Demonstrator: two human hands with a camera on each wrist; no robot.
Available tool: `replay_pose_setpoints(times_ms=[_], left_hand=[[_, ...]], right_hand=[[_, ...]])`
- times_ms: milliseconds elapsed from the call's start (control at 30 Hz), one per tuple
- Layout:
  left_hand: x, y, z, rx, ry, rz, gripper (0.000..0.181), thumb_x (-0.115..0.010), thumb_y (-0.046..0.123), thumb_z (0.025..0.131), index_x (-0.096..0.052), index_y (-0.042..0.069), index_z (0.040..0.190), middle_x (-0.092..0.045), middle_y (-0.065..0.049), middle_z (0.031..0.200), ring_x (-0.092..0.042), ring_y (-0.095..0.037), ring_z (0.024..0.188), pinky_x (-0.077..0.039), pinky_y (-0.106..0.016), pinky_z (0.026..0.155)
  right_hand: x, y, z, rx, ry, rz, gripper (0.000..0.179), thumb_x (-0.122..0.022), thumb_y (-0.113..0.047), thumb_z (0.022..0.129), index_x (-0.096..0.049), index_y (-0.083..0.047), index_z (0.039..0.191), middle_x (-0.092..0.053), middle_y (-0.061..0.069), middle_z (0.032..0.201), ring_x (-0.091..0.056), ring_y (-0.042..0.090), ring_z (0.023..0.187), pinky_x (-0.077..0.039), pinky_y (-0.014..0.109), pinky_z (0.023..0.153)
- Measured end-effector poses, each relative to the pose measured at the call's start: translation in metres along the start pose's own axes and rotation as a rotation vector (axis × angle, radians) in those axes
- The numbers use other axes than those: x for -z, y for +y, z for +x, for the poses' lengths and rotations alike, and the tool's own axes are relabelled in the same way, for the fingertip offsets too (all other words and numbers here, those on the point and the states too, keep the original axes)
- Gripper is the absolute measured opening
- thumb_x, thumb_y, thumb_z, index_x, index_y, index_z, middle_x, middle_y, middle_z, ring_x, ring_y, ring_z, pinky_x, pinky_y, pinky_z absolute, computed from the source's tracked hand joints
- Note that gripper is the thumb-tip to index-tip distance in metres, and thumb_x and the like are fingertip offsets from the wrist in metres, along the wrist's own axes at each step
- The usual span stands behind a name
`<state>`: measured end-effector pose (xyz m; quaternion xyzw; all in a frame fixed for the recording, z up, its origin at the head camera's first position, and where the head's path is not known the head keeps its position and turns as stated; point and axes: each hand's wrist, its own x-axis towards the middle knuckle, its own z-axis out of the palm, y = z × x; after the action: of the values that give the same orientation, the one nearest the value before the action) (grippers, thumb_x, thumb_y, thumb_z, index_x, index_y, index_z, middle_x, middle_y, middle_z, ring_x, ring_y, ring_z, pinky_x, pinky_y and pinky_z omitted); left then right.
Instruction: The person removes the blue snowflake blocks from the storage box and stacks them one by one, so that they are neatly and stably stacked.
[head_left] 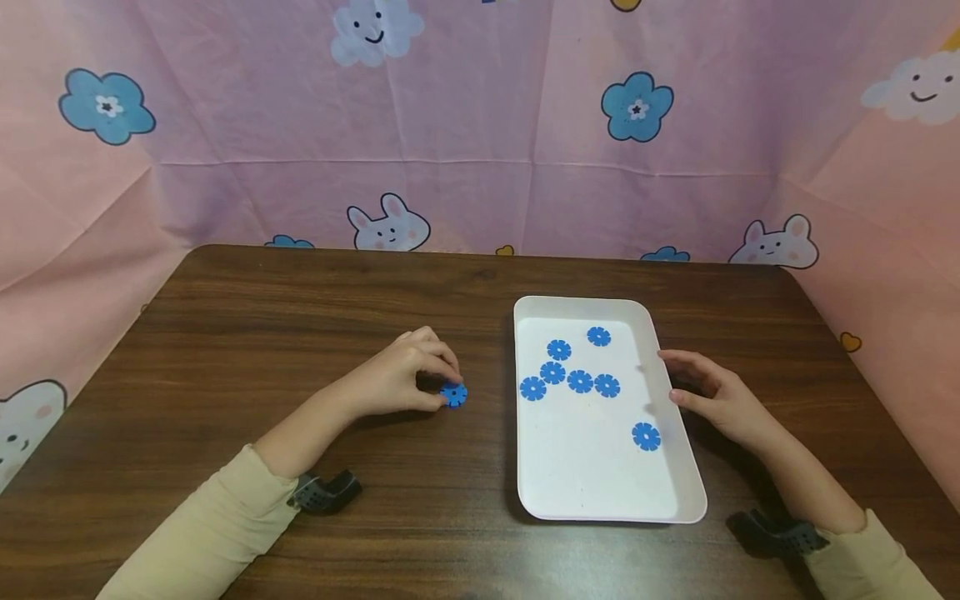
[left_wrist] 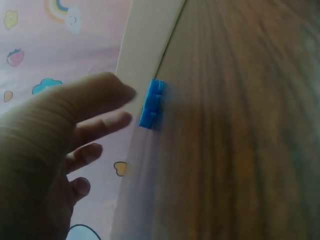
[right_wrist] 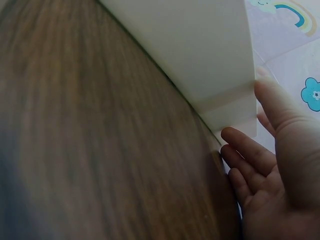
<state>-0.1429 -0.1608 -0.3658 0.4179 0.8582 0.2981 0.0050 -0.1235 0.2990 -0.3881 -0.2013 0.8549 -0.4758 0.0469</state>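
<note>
My left hand [head_left: 408,375] is at a blue notched disc [head_left: 453,394] on the table, left of the white tray [head_left: 592,483]. In the left wrist view the same disc [left_wrist: 151,103] appears edge-on, and a small gap separates it from the thumb and fingers of the left hand [left_wrist: 70,130]. Several similar blue discs [head_left: 581,382] lie spread inside the tray. At the tray's right side, my right hand [head_left: 723,404] touches the rim with its fingertips. The right wrist view has the right hand [right_wrist: 270,165] loosely spread beside the tray's outer wall [right_wrist: 200,50].
The dark wood-grain table [head_left: 420,533] extends around both arms. A pink and lilac printed cloth [head_left: 480,117] hangs behind it and at its sides. A black band [head_left: 326,492] is on the left wrist, another band [head_left: 780,533] on the right.
</note>
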Motion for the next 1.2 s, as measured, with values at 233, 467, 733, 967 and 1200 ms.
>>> replay_pose_setpoints(times_ms=[233, 467, 733, 967, 1200], left_hand=[[0.004, 0.012, 0.007, -0.025, 0.056, -0.059, 0.023, -0.079, 0.012, 0.077, -0.075, 0.011, 0.100, -0.061, 0.011, 0.102, -0.043, -0.010, 0.094, -0.035, -0.039, 0.082], [0.000, 0.024, 0.016, -0.082, 0.114, -0.070, 0.023, -0.079, 0.014, 0.078, -0.075, 0.009, 0.100, -0.063, 0.008, 0.101, -0.046, -0.011, 0.095, -0.035, -0.041, 0.088], [-0.009, 0.034, 0.028, -0.073, 0.128, -0.059, 0.025, -0.079, 0.017, 0.078, -0.075, 0.010, 0.102, -0.066, 0.005, 0.098, -0.046, -0.010, 0.095, -0.036, -0.037, 0.084], [-0.018, 0.043, 0.043, -0.093, 0.129, -0.051, 0.027, -0.079, 0.019, 0.078, -0.074, 0.010, 0.104, -0.067, 0.005, 0.100, -0.046, -0.009, 0.095, -0.036, -0.034, 0.082], [-0.027, 0.053, 0.060, -0.082, 0.098, -0.026, 0.032, -0.080, 0.025, 0.078, -0.073, 0.011, 0.107, -0.067, 0.007, 0.103, -0.046, -0.008, 0.095, -0.034, -0.033, 0.082]], right_hand=[[-0.001, -0.001, 0.000, -0.001, 0.009, -0.012, 0.050, -0.063, -0.006, 0.092, -0.045, -0.003, 0.138, -0.051, 0.018, 0.131, -0.052, -0.001, 0.109, -0.044, 0.021, 0.085], [-0.001, -0.001, 0.000, 0.000, 0.006, -0.003, 0.051, -0.063, -0.007, 0.091, -0.044, -0.004, 0.139, -0.051, 0.016, 0.132, -0.053, 0.001, 0.109, -0.045, 0.021, 0.085], [-0.001, 0.000, 0.000, 0.013, -0.001, 0.016, 0.051, -0.063, -0.005, 0.091, -0.044, -0.003, 0.138, -0.053, 0.011, 0.131, -0.054, 0.002, 0.109, -0.045, 0.021, 0.086], [-0.001, 0.000, 0.000, 0.008, 0.006, 0.007, 0.051, -0.063, -0.005, 0.091, -0.044, -0.003, 0.138, -0.053, 0.008, 0.130, -0.053, 0.000, 0.109, -0.044, 0.020, 0.086], [-0.001, -0.001, -0.001, 0.011, 0.008, -0.008, 0.051, -0.063, -0.005, 0.091, -0.044, -0.003, 0.138, -0.053, 0.013, 0.130, -0.054, 0.000, 0.108, -0.045, 0.020, 0.085]])
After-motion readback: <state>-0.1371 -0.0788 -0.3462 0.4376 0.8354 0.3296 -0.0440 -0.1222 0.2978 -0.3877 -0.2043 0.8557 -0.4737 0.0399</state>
